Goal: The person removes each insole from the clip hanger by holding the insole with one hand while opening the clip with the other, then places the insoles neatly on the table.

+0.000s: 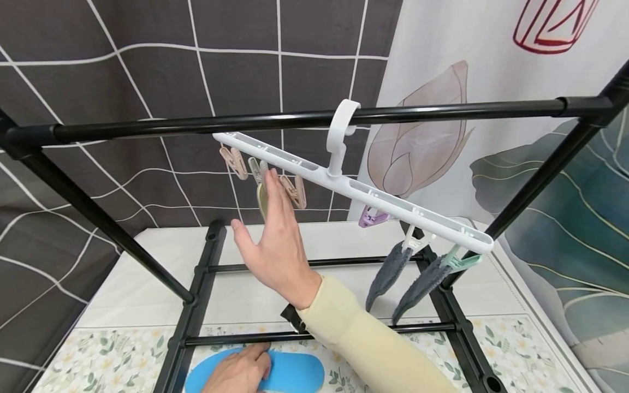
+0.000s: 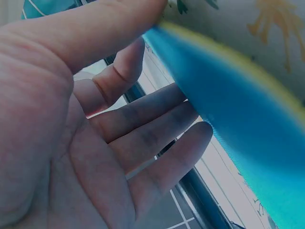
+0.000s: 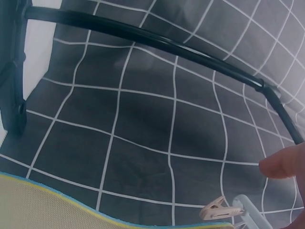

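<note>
A white clip hanger [image 1: 314, 172] hangs by its hook from the black top bar [image 1: 236, 121]. My right hand [image 1: 280, 240] is raised to its left half, fingers straight and thumb apart, at the clothespins [image 1: 296, 191]. Mostly hidden behind those fingers, an insole [image 1: 262, 201] hangs from the hanger; its beige mesh side [image 3: 62, 210] with blue and yellow edge shows in the right wrist view. Lower down, my left hand [image 1: 241, 371] holds a blue insole [image 1: 300, 371] at the table, fingers bent over it. Thumb and fingertips meet its edges in the left wrist view.
Two dark grey fuzzy flat pieces [image 1: 388, 270] hang from clips at the hanger's right end, beside a purple clip [image 1: 373, 216]. Black rack legs and crossbars [image 1: 245, 339] frame the floral-and-white tabletop [image 1: 128, 349]. A dark grid curtain [image 1: 147, 82] hangs behind.
</note>
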A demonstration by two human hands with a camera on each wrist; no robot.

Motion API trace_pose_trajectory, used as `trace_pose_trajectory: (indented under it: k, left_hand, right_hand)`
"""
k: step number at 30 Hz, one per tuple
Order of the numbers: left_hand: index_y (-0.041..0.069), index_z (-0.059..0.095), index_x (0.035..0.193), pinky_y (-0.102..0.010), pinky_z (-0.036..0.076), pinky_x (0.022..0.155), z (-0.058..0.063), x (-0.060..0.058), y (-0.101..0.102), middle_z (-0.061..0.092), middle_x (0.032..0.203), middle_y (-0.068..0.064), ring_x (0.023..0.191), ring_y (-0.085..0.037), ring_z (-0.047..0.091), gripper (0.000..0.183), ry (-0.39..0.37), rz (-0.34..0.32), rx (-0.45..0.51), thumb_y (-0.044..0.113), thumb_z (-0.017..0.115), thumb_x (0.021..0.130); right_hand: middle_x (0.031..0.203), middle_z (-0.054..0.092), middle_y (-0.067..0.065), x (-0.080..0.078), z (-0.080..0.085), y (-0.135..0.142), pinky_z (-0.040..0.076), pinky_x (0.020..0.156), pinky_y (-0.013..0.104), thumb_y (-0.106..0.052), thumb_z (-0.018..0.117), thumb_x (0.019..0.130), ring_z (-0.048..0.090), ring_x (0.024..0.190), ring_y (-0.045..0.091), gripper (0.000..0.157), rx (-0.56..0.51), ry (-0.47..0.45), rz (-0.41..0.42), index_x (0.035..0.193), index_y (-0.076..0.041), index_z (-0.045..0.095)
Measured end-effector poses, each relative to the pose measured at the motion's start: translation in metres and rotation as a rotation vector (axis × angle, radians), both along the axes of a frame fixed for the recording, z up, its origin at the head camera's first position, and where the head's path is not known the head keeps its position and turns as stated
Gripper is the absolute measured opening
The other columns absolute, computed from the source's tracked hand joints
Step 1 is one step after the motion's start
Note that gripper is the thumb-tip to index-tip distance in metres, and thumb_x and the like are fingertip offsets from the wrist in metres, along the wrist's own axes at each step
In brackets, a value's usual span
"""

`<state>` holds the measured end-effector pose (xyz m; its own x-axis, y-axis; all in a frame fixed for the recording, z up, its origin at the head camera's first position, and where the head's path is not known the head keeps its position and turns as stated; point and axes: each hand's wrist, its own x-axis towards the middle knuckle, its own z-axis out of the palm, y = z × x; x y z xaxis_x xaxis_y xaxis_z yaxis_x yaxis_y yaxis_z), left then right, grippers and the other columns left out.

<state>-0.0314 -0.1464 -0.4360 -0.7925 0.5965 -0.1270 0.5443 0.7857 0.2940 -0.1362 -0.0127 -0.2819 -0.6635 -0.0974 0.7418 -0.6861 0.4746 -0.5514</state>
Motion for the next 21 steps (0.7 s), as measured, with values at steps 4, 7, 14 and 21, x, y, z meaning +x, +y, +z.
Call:
trace_pose_trajectory:
  k: [4, 7, 14, 21]
  left_hand:
    - [0.02, 0.052, 0.07, -0.037, 0.052, 0.069, 0.001, -0.001, 0.002, 0.059, 0.111, -0.015, 0.098, -0.03, 0.059, 0.034, 0.014, -0.014, -0.02, 0.046, 0.072, 0.074]
    - [0.017, 0.057, 0.073, -0.037, 0.052, 0.07, 0.002, -0.001, 0.003, 0.059, 0.112, -0.015, 0.098, -0.03, 0.059, 0.03, 0.01, -0.01, -0.038, 0.044, 0.072, 0.075]
    - [0.013, 0.066, 0.084, -0.031, 0.052, 0.065, 0.021, -0.007, 0.0, 0.063, 0.095, -0.004, 0.08, -0.016, 0.061, 0.019, -0.057, -0.034, -0.002, 0.02, 0.077, 0.07]
    - [0.026, 0.061, 0.08, -0.023, 0.044, 0.054, 0.055, -0.018, -0.014, 0.051, 0.074, 0.021, 0.062, 0.004, 0.048, 0.015, 0.179, 0.129, 0.114, 0.032, 0.073, 0.077]
  right_hand:
    - [0.151, 0.019, 0.013, -0.004, 0.001, -0.002, 0.019, 0.112, 0.033, -0.023, 0.061, 0.085, 0.016, 0.139, 0.017, 0.078, -0.003, 0.0, -0.011, 0.146, 0.0, 0.017]
    - [0.151, 0.02, 0.011, -0.005, 0.003, -0.002, 0.019, 0.112, 0.033, -0.023, 0.061, 0.086, 0.016, 0.139, 0.016, 0.077, -0.012, -0.006, -0.007, 0.146, -0.002, 0.018]
    - [0.146, 0.029, 0.013, -0.008, 0.002, -0.001, 0.023, 0.11, 0.033, -0.021, 0.062, 0.084, 0.023, 0.137, 0.019, 0.072, -0.027, 0.039, -0.015, 0.143, -0.001, 0.026]
    - [0.144, 0.03, 0.015, -0.006, 0.003, -0.001, 0.022, 0.11, 0.032, -0.022, 0.063, 0.083, 0.025, 0.135, 0.02, 0.069, -0.011, 0.041, -0.025, 0.14, -0.001, 0.031]
